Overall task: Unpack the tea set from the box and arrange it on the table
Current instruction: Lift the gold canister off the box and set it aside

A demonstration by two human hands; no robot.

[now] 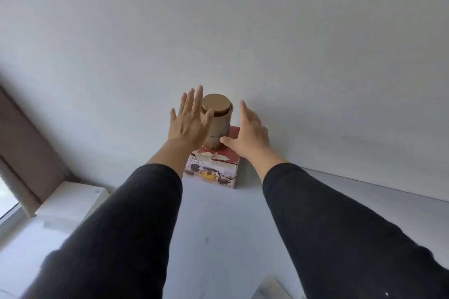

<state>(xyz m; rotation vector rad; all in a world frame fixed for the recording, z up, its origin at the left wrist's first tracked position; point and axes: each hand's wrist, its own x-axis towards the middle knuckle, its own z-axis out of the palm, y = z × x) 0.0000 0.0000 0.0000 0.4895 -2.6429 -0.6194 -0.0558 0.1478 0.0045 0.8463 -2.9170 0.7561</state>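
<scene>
A pink and red tea set box with pictures of a glass teapot and cups stands closed on the white table, against the wall. A gold cylindrical tin with a round lid stands upright on top of the box. My left hand is spread flat just left of the tin, its thumb at the tin's side. My right hand is spread to the right of the tin, thumb near the tin's base. Neither hand grips anything. Both arms wear black sleeves.
A plain white wall rises right behind the box. A white block or appliance sits at the left by a window frame. A pale object's corner shows at the bottom edge.
</scene>
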